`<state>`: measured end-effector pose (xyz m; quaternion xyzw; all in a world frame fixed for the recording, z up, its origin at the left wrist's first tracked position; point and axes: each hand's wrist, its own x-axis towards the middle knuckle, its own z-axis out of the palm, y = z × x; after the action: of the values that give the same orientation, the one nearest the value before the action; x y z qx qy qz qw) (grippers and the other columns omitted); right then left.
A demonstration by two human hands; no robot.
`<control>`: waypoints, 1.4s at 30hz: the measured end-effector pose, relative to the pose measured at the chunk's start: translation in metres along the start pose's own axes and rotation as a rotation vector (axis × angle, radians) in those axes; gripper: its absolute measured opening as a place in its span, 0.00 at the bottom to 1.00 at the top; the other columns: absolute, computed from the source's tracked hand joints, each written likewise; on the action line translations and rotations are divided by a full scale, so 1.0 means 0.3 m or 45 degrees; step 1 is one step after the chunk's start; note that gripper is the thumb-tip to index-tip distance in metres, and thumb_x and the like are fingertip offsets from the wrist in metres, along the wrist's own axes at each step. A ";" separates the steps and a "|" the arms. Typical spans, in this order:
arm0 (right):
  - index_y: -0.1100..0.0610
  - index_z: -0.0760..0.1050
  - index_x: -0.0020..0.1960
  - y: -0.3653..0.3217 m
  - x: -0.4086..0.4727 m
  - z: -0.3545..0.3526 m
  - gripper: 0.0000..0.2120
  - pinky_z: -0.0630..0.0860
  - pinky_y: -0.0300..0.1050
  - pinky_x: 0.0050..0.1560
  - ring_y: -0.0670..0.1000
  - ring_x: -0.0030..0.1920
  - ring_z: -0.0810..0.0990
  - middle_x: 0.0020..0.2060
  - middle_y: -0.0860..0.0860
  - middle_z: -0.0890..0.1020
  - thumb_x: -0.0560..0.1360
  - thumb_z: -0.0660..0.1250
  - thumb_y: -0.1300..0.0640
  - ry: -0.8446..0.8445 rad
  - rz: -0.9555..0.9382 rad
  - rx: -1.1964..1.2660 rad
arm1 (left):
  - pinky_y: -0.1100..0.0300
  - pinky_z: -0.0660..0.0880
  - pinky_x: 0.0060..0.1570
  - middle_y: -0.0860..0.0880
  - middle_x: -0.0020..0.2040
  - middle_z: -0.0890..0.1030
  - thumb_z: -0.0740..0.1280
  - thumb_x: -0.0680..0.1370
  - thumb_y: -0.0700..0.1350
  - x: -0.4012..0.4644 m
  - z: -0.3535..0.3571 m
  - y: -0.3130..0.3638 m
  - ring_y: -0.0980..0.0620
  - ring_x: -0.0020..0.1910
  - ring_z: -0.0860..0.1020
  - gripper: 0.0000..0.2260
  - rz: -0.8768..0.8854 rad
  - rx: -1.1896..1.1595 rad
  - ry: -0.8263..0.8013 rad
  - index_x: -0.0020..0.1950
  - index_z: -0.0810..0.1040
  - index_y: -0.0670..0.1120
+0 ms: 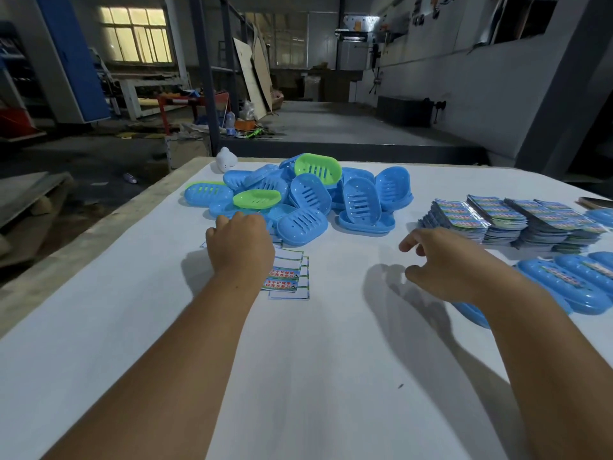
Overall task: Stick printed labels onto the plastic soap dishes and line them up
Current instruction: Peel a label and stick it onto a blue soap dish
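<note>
Soap dishes: loose heap [308, 194] of blue ones with three green among them, toward the far edge of the tabletop [315, 360], left of centre.
Labelled dishes: row of blue dishes [570, 277] with labels on, lined up at the right edge, partly behind the right forearm.
Label sheets: partly peeled sheets [288, 277] on the tabletop, just nearer than the heap, partly under the left hand.
Label stacks: tall piles of printed labels [517, 220] near the far right corner.
Left hand: [238, 244] knuckles up, fingers curled down at the heap's near edge; whether it grips anything cannot be told.
Right hand: [441, 260] hovering above the tabletop, fingers loosely spread, holding nothing.
White object: small, rounded [226, 159], at the far left edge.
</note>
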<state>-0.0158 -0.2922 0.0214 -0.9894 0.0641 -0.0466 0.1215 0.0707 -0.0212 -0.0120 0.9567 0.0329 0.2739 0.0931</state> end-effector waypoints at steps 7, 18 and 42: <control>0.44 0.69 0.71 -0.070 0.012 0.044 0.24 0.72 0.44 0.52 0.45 0.50 0.76 0.60 0.45 0.75 0.76 0.70 0.49 0.289 -0.298 0.349 | 0.57 0.75 0.45 0.56 0.43 0.81 0.65 0.81 0.50 -0.029 -0.099 0.063 0.53 0.45 0.80 0.08 -0.086 -0.988 0.278 0.54 0.81 0.48; 0.37 0.71 0.67 -0.086 0.030 0.075 0.24 0.79 0.51 0.58 0.46 0.55 0.80 0.61 0.43 0.79 0.73 0.72 0.39 0.242 -0.399 0.665 | 0.66 0.66 0.24 0.51 0.35 0.85 0.66 0.81 0.44 -0.084 -0.109 0.160 0.54 0.32 0.84 0.06 -0.504 -1.866 -0.685 0.46 0.81 0.47; 0.44 0.75 0.68 -0.102 0.020 0.095 0.22 0.69 0.40 0.58 0.45 0.62 0.76 0.63 0.42 0.79 0.76 0.70 0.42 0.255 -0.338 0.550 | 0.59 0.69 0.38 0.53 0.33 0.78 0.73 0.74 0.49 -0.062 -0.125 0.088 0.51 0.35 0.75 0.10 -0.136 -1.030 -0.345 0.36 0.76 0.48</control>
<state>-0.0032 -0.2568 0.0020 -0.9308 -0.0661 -0.1724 0.3155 0.0353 -0.0431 0.0149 0.8673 -0.0403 0.1314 0.4784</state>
